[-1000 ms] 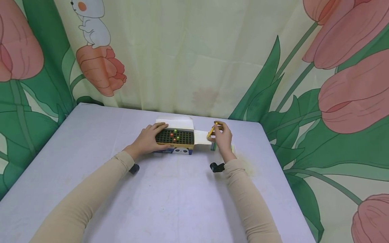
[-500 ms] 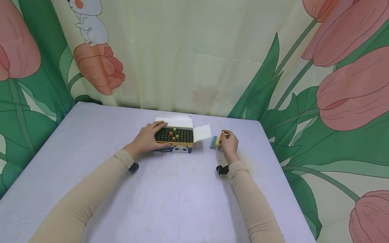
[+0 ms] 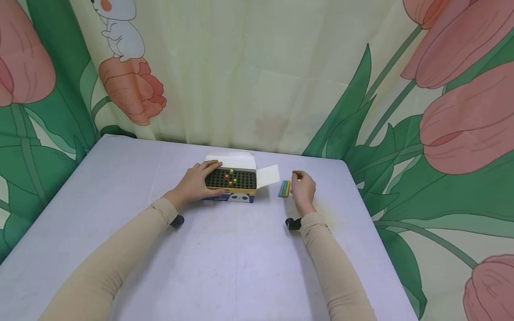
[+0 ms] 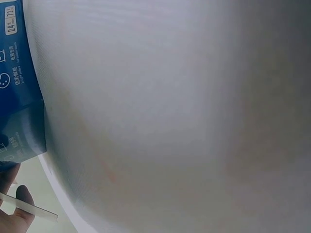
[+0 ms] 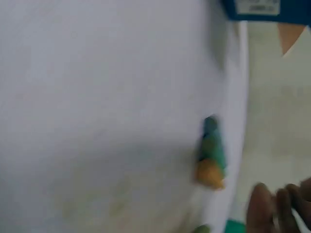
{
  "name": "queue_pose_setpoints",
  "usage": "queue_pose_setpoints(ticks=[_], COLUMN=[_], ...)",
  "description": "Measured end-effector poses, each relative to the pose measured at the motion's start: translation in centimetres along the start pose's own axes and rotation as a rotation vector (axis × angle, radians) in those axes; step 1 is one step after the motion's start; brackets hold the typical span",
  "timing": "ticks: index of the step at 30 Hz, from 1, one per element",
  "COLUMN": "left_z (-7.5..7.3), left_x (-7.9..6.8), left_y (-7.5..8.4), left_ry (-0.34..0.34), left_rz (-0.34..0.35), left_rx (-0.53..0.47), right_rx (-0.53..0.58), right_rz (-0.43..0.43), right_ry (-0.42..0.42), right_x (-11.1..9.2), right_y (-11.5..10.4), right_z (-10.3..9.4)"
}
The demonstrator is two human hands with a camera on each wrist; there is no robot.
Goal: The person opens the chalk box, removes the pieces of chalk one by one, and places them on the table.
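Toward the left of the tabletop [image 3: 217, 267], which wears a pale, finely woven covering, a long beige sleeve [image 3: 116, 254] leads to the left hand [image 3: 195, 182]. Its grip spans the left end of a box [image 3: 241, 198], thumb along the near wall and fingers over the far edge.

The box is oblong and looks like printed card, its long axis running left to right, roughly parallel to the tabletop's far edge. Its blue-and-yellow near wall, printed with a panda face, is turned to the person. A black tray [image 3: 247, 176] of round holes sits inside; two yellow-green and two red-orange stick ends poke up near its middle. Behind stands a plain white lid [image 3: 230, 158], and a white side flap [image 3: 267, 176] juts out rightward.

Just right of that flap lie three slim sticks side by side: a blue stick [image 3: 281, 188], a green stick [image 3: 284, 189] and a yellow stick [image 3: 288, 189]. All point away from the person, far ends leaning slightly right. Next to the yellow one is the right hand [image 3: 304, 189], its grip narrow, fingers loosely bent, holding nothing visible.
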State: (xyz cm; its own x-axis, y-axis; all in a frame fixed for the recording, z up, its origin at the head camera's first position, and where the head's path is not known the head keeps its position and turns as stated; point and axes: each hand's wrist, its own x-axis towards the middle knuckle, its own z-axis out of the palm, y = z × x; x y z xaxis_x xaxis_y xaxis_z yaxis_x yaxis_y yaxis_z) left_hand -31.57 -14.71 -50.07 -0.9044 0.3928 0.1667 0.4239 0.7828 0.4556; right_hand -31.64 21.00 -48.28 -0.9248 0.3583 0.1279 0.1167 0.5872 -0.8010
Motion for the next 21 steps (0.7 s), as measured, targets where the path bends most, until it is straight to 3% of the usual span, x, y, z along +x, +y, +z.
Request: queue_pose_setpoints(ticks=[3,5,8,10,13,16,21], left_z=[0.0,0.0,0.0,-0.1,-0.2,-0.2,-0.2], left_x=[0.0,0.0,0.0,0.0,-0.1,-0.1,-0.2], left_y=[0.0,0.0,0.0,0.0,0.1,0.2,0.1], left_ry=[-0.004,-0.006,-0.005,-0.002,0.001,-0.001,-0.003], left_rz=[0.002,0.002,0.005,0.007,0.008,0.006,0.002], left_rx=[-0.008,-0.012,-0.004,0.003,0.005,-0.002,-0.001], right_rx=[0.057,0.092,0.054,-0.012,-0.155,-0.285,-0.367], right_rz=[-0.214,-0.354,-0.527,-0.581,-0.569,-0.503,-0.442], right_ry=[0.141,0.18,0.13,0.025,-0.184,-0.355,-0.51], right_x=[-0.7,-1.5,-2.9,-3.9,-5.1,-5.8,-6.3], right_y=[-2.7,-5.1,-8.2,-9.9,-11.3,-11.6,-11.2], right_z=[0.1,0.3,0.9,1.6,2.9,4.4,6.0])
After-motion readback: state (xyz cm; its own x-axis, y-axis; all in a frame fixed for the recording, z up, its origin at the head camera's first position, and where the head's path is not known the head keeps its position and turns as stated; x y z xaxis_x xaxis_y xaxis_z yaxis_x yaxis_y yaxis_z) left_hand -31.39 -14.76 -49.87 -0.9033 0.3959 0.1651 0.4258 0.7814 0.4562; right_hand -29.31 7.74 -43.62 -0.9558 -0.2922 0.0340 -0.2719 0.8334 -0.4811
